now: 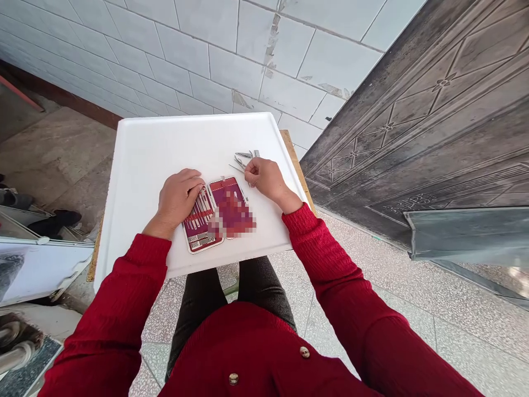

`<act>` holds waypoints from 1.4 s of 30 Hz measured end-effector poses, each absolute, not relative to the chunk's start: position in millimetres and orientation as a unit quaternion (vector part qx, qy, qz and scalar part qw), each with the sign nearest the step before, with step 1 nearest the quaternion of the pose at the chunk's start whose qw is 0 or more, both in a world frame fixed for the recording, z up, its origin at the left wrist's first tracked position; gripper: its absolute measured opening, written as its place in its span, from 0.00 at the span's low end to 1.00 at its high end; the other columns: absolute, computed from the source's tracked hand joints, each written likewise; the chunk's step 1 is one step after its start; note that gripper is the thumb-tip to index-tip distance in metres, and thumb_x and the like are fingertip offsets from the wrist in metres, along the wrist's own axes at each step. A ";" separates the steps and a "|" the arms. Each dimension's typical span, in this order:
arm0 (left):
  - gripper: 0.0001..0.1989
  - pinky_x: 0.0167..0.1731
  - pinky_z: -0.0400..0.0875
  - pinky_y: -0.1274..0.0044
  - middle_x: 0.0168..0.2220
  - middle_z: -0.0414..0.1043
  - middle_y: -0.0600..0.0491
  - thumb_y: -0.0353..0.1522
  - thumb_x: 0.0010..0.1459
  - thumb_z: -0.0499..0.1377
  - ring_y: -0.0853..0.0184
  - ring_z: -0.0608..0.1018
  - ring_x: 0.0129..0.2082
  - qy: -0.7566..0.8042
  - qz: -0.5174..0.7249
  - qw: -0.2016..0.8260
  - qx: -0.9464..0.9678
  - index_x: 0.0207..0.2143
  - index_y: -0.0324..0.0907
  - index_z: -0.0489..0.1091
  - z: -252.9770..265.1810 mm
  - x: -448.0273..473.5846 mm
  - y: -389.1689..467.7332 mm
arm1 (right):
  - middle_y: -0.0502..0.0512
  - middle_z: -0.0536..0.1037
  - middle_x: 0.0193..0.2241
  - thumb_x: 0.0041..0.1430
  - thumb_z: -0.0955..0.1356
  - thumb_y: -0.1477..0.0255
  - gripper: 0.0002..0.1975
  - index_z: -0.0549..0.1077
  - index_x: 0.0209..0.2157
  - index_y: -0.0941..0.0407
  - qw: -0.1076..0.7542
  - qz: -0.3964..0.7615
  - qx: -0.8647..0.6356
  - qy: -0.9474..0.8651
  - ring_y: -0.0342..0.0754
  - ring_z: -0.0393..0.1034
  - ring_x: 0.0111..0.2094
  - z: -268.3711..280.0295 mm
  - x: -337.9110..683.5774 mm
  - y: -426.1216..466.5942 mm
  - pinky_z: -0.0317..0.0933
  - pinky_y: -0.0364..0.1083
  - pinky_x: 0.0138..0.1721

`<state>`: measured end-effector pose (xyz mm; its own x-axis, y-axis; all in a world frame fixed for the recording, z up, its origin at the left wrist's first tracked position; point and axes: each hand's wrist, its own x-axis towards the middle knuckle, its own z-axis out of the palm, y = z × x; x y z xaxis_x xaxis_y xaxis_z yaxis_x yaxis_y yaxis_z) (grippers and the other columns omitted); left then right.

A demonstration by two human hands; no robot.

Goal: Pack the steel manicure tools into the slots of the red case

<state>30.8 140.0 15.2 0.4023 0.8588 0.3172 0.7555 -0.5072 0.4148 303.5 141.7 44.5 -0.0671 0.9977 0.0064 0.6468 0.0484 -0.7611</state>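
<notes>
1. A shallow, open case is set on the white, smooth worktop, close to the person's side; its two rectangular halves are hinged apart and edged with a thin, pale rim.
2. In the left half, a row of slim, shiny metal tools is held upright side by side against dark red and purple lining; shorter, blockier metal pieces are lined up below them.
3. The right half is lined in red and purple, and much of it is hidden by a blurred patch.
4. The left hand is laid over the upper left edge of the case, with the fingers loosely bent and a moderate gap left at the thumb.
5. The right hand is curled narrow beside loose metal tools, which are thin, pointed and glossy; whether one is gripped cannot be told.
6. Both arms are covered by ribbed red sleeves.
7. The worktop is bordered by a low raised lip and backed by pale rectangular wall tiles; at the right, a dark door is embossed with flowers and diamonds.
</notes>
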 end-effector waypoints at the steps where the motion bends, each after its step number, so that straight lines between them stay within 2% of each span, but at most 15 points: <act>1: 0.17 0.57 0.72 0.59 0.54 0.80 0.48 0.37 0.70 0.50 0.54 0.78 0.56 0.485 0.251 0.104 0.832 0.41 0.46 0.79 15.1 30.7 140.1 | 0.47 0.77 0.25 0.59 0.67 0.78 0.12 0.77 0.43 0.57 0.299 0.333 -0.606 -0.658 0.45 0.72 0.27 42.6 302.3 141.0 0.66 0.45 0.35; 4: 0.18 0.58 0.71 0.60 0.54 0.80 0.49 0.38 0.71 0.50 0.55 0.78 0.56 0.482 0.248 0.106 0.834 0.41 0.47 0.79 15.1 30.2 140.5 | 0.45 0.78 0.27 0.57 0.68 0.78 0.26 0.73 0.58 0.55 0.325 0.414 -0.557 -0.643 0.44 0.71 0.24 38.4 298.9 138.6 0.67 0.45 0.32; 6: 0.18 0.58 0.71 0.60 0.54 0.80 0.49 0.39 0.71 0.49 0.55 0.78 0.56 0.482 0.248 0.107 0.834 0.41 0.47 0.79 15.5 30.2 140.5 | 0.45 0.78 0.26 0.55 0.68 0.78 0.29 0.72 0.60 0.55 0.329 0.453 -0.527 -0.640 0.43 0.70 0.23 36.9 296.7 137.3 0.67 0.45 0.30; 10: 0.17 0.57 0.71 0.60 0.55 0.80 0.48 0.38 0.71 0.50 0.55 0.78 0.55 0.482 0.246 0.108 0.834 0.41 0.47 0.79 17.1 31.1 139.7 | 0.43 0.75 0.23 0.53 0.68 0.79 0.23 0.76 0.51 0.57 0.323 0.485 -0.506 -0.636 0.42 0.69 0.23 35.5 293.3 135.3 0.67 0.44 0.29; 14: 0.16 0.57 0.71 0.60 0.54 0.80 0.48 0.37 0.70 0.51 0.55 0.78 0.55 0.480 0.245 0.107 0.835 0.40 0.46 0.79 18.7 32.1 138.8 | 0.43 0.75 0.21 0.53 0.67 0.80 0.18 0.77 0.46 0.58 0.313 0.458 -0.518 -0.651 0.43 0.71 0.23 36.0 291.9 133.1 0.67 0.44 0.32; 30: 0.17 0.57 0.71 0.60 0.54 0.80 0.49 0.37 0.71 0.50 0.55 0.78 0.54 0.486 0.243 0.103 0.833 0.40 0.47 0.79 16.8 31.6 139.8 | 0.44 0.77 0.23 0.54 0.66 0.81 0.19 0.80 0.47 0.58 0.288 0.400 -0.542 -0.681 0.43 0.72 0.24 40.2 289.6 129.9 0.68 0.46 0.37; 37: 0.16 0.57 0.71 0.59 0.54 0.80 0.48 0.37 0.70 0.51 0.54 0.78 0.55 0.483 0.245 0.104 0.834 0.40 0.46 0.79 16.1 31.6 140.5 | 0.48 0.80 0.26 0.58 0.67 0.80 0.13 0.83 0.39 0.57 0.242 0.321 -0.559 -0.725 0.46 0.74 0.30 47.0 287.3 126.5 0.65 0.45 0.39; 42: 0.15 0.59 0.71 0.58 0.55 0.80 0.48 0.37 0.69 0.51 0.53 0.78 0.56 0.483 0.243 0.108 0.834 0.41 0.46 0.78 17.3 31.1 139.8 | 0.51 0.83 0.33 0.61 0.68 0.77 0.10 0.83 0.35 0.56 0.232 0.265 -0.575 -0.738 0.47 0.75 0.35 52.2 285.4 123.8 0.63 0.45 0.41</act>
